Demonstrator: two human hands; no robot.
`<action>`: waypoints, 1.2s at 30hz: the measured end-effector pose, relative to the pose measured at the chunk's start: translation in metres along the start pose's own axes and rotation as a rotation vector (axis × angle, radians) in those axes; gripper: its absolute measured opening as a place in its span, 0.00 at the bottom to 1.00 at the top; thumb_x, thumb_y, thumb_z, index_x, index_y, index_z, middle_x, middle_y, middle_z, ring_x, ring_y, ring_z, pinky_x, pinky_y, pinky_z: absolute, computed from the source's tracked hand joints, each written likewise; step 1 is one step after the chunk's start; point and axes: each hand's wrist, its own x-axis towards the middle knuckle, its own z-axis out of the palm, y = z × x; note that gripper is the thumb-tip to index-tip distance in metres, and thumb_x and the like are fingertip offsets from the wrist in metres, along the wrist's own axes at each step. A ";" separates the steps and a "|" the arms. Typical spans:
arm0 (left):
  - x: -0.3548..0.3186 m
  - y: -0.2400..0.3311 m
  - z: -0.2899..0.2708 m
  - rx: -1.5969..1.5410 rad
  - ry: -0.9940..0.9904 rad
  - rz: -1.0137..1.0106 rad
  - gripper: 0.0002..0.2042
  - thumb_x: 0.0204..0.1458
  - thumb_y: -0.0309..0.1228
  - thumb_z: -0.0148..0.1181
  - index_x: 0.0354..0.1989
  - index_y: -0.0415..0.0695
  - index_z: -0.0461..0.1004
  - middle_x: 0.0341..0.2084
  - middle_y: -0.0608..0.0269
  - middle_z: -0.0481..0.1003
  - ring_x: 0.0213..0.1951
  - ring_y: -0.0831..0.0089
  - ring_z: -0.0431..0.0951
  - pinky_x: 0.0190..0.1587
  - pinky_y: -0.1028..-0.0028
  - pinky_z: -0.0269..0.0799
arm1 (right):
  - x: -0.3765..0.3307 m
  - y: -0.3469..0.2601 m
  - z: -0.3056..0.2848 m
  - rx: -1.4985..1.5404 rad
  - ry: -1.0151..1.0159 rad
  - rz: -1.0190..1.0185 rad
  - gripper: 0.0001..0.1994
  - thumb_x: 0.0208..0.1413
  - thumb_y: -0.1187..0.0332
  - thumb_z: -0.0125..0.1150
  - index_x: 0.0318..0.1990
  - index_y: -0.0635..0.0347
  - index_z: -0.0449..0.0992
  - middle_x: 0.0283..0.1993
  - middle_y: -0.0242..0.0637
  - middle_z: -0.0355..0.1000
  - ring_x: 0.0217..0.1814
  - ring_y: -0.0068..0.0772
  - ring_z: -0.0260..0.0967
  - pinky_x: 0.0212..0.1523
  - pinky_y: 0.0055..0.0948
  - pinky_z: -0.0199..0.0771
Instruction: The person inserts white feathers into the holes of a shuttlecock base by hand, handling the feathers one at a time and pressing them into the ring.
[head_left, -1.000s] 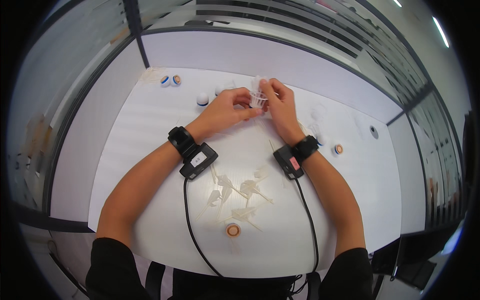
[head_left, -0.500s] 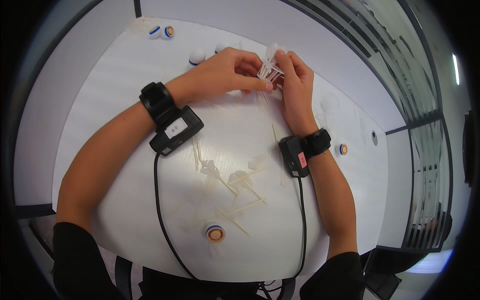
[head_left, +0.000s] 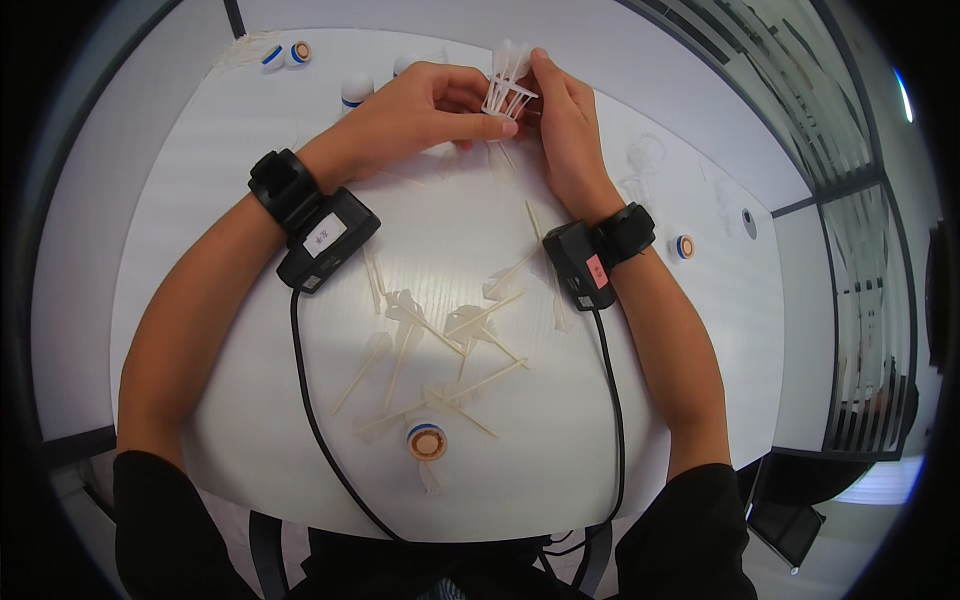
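A white shuttlecock skirt (head_left: pixel 509 88), with a ring frame and thin ribs, is held up between both hands over the far part of the table. My left hand (head_left: pixel 415 108) is closed on its lower left side, the thumb lying along the bottom end. From the right, my right hand (head_left: pixel 568 125) grips it, fingertips at its upper right side; some of those fingers are hidden behind it. Several loose feathers (head_left: pixel 440 335) with pale quills lie scattered nearer me. Close to them is a round shuttlecock head (head_left: pixel 427 441), its brown ring facing up.
More white shuttlecock heads with blue bands stand beyond my left hand (head_left: pixel 357 90), at the far left corner (head_left: pixel 300 52) and at the right (head_left: pixel 684 247). Pale partitions (head_left: pixel 110 130) border the white table (head_left: pixel 250 430). Black cables (head_left: pixel 308 385) run from both wrist devices.
Both hands and the skirt now appear higher and slightly left in view, as the whole scene has shifted up. The skirt looks more upright, with both hands still holding it.
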 end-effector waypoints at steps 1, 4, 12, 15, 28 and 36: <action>0.001 0.000 0.001 -0.001 -0.007 -0.001 0.18 0.54 0.38 0.66 0.49 0.40 0.77 0.38 0.69 0.79 0.36 0.84 0.74 0.40 0.81 0.67 | 0.001 0.001 -0.002 -0.001 -0.004 0.001 0.23 0.69 0.55 0.45 0.25 0.60 0.72 0.23 0.27 0.68 0.23 0.16 0.60 0.26 0.20 0.60; 0.002 0.000 -0.002 0.028 -0.025 0.008 0.18 0.54 0.38 0.66 0.48 0.41 0.77 0.37 0.69 0.78 0.36 0.84 0.74 0.40 0.81 0.67 | 0.000 0.000 0.000 -0.020 -0.011 -0.028 0.22 0.69 0.55 0.46 0.27 0.61 0.72 0.23 0.27 0.68 0.24 0.16 0.60 0.26 0.20 0.59; 0.000 0.000 -0.001 -0.003 -0.015 0.013 0.17 0.54 0.38 0.66 0.47 0.40 0.77 0.37 0.69 0.78 0.34 0.84 0.73 0.39 0.81 0.67 | -0.001 -0.001 0.002 -0.026 -0.005 0.016 0.20 0.68 0.57 0.47 0.29 0.61 0.74 0.23 0.25 0.68 0.24 0.15 0.59 0.26 0.19 0.58; 0.000 0.000 -0.001 -0.014 -0.017 0.019 0.16 0.55 0.37 0.65 0.47 0.40 0.78 0.36 0.69 0.78 0.34 0.84 0.72 0.38 0.80 0.67 | 0.000 0.000 0.003 -0.004 -0.002 0.012 0.19 0.68 0.57 0.47 0.29 0.61 0.74 0.24 0.25 0.68 0.25 0.14 0.59 0.25 0.18 0.58; 0.001 0.000 -0.001 -0.005 -0.024 0.020 0.14 0.55 0.35 0.65 0.45 0.39 0.78 0.35 0.69 0.78 0.33 0.84 0.73 0.39 0.80 0.67 | 0.000 0.000 0.001 -0.015 -0.022 0.014 0.18 0.68 0.58 0.47 0.30 0.60 0.73 0.24 0.24 0.67 0.25 0.13 0.58 0.26 0.18 0.58; 0.002 -0.002 -0.002 -0.007 -0.027 0.004 0.16 0.55 0.36 0.65 0.47 0.39 0.77 0.36 0.68 0.79 0.34 0.84 0.74 0.40 0.81 0.67 | 0.001 0.001 0.001 -0.044 -0.028 -0.016 0.19 0.68 0.57 0.47 0.30 0.60 0.74 0.24 0.23 0.66 0.25 0.13 0.58 0.26 0.18 0.58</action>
